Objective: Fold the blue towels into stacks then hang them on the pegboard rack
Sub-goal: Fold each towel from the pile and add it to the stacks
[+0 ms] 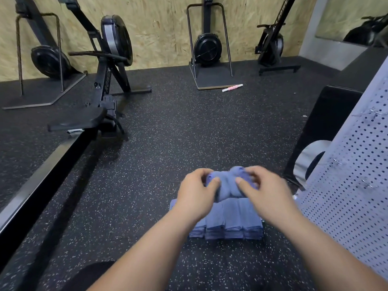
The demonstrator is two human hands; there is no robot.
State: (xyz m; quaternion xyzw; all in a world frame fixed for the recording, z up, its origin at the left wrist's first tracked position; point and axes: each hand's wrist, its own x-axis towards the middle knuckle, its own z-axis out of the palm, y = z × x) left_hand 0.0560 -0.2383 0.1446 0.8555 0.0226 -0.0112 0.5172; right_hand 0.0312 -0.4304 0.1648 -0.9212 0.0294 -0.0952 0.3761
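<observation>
Now both hands' fingers [214, 181] pinch bunched blue towel [227, 183] above folded stacks [233, 225].

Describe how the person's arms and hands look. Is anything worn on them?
Both arms are bare as far as the picture's edge. No sleeve shows on the left forearm or the right forearm. The left hand and the right hand wear no gloves. No watch, bracelet or ring is visible, though the fingers are slightly blurred.
</observation>
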